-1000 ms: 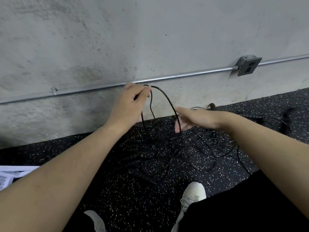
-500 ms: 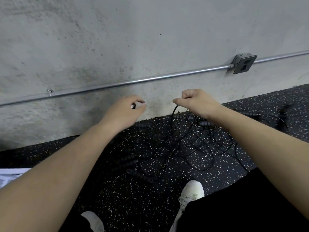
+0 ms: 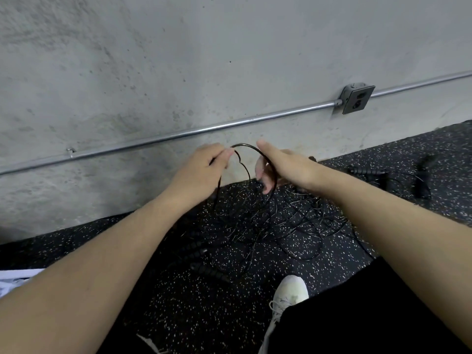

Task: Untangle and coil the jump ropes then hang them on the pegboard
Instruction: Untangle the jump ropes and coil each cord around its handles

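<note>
Fingers of the left hand (image 3: 201, 169) pinch a black cord at its fingertips, and from that pinch a raised loop (image 3: 251, 149) arches rightward to the right hand (image 3: 283, 167), whose fingers hang fairly straight with the cord passing across them; whether they grip it I cannot tell. Below both sets of fingers the rest of the jump ropes (image 3: 275, 223) lies in a tangle on the speckled floor (image 3: 332, 254), ribbed handles (image 3: 204, 267) under the left forearm. No writing readable anywhere.
</note>
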Demonstrator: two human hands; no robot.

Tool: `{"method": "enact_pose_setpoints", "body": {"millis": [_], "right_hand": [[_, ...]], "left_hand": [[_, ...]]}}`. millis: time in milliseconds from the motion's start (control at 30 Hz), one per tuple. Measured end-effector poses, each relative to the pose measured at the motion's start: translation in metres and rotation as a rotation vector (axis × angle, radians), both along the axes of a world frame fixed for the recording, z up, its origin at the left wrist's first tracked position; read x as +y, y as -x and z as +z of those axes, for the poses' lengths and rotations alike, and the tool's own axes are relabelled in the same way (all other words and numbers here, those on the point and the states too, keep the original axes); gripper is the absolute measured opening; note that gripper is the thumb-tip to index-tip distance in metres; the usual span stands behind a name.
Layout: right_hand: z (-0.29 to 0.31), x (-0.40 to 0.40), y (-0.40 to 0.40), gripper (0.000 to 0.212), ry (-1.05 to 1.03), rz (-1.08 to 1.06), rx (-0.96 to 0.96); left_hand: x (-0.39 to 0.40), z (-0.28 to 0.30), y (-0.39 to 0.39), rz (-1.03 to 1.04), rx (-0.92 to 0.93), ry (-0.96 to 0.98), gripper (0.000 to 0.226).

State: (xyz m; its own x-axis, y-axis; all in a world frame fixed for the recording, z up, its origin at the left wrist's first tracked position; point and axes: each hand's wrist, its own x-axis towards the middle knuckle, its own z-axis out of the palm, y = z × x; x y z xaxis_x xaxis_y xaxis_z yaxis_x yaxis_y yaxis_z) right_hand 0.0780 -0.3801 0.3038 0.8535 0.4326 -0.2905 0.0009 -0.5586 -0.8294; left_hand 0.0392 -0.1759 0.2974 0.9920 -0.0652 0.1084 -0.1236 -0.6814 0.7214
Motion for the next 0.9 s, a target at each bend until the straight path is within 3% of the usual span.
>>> {"method": "enact_pose_setpoints", "body": {"millis": [133, 233, 433, 567, 633, 767, 900], "right_hand": [[-0.005, -0.023, 0.002, 0.09, 0.111, 0.011, 0.09], [-0.013, -0.037, 0.003, 0.084, 0.123, -0.052, 0.138], [-0.013, -0.052, -0.02, 0.037, -0.39, -0.485, 0.223], [-0.004, -0.045, -0.023, 0.021, -0.597, -0.519, 0.14], [-0.004, -0.039, -0.02, 0.027, -0.564, -0.445, 0.11], [-0.004, -0.019, -0.004, 0.034, -0.279, -0.192, 0.007], [-0.001, -0.001, 0.009, 0.039, -0.141, -0.106, -0.083]], "left_hand": [[0.014, -0.004, -0.008, 0.231, 0.027, 0.259, 0.036], [0.026, -0.011, -0.013, 0.315, 0.072, 0.343, 0.036], [0.029, -0.019, -0.004, 0.121, 0.188, 0.045, 0.034], [0.021, -0.021, -0.001, 0.024, 0.287, -0.034, 0.023], [0.012, -0.019, 0.0, -0.008, 0.28, 0.019, 0.017], [-0.014, -0.012, 0.002, -0.161, 0.196, 0.069, 0.026], [-0.034, -0.007, 0.005, -0.201, 0.115, 0.069, 0.026]]}}
